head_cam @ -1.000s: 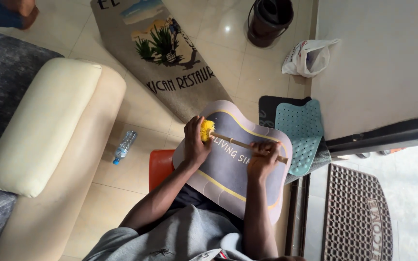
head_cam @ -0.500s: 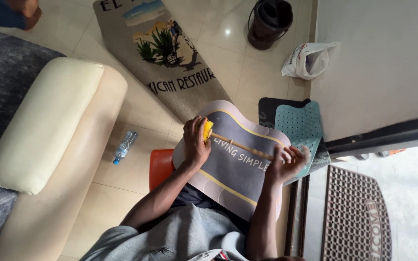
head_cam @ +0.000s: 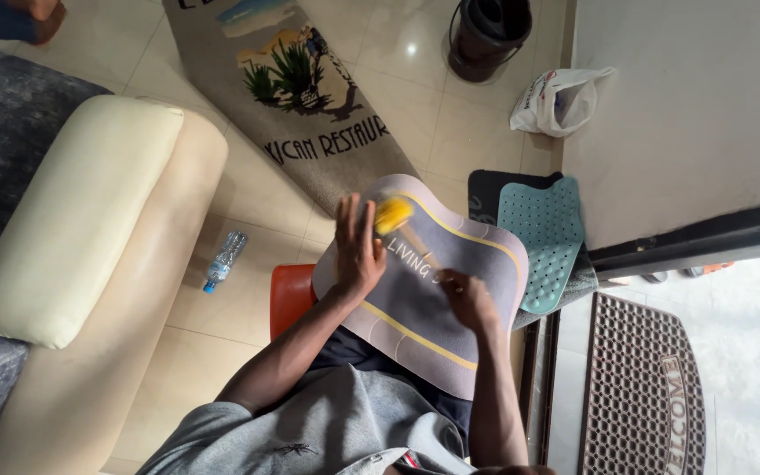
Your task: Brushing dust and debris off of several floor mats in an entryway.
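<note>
A grey-purple mat [head_cam: 485,264] with a yellow border line and white lettering lies across my lap. My left hand [head_cam: 358,251] is at its upper left edge, fingers raised, gripping a blurred yellow-headed tool [head_cam: 393,214] whose pale handle slants down over the mat. My right hand [head_cam: 470,301] rests on the middle of the mat with its fingers bent, close to the lower end of that handle. Whether it touches the handle is unclear. I wear a grey shirt and dark shorts.
An orange stool [head_cam: 290,295] shows under my legs. A long printed rug [head_cam: 310,105], a plastic bottle [head_cam: 223,260], a dark bucket [head_cam: 488,35] and a white bag [head_cam: 560,98] lie on the tiled floor. A cream sofa arm [head_cam: 81,220] is at left, a teal mat [head_cam: 543,237] and brown doormat [head_cam: 644,387] at right.
My right hand slid from the mat's right edge back to its middle. The left hand with the yellow tool shifted slightly and is blurred by motion.
</note>
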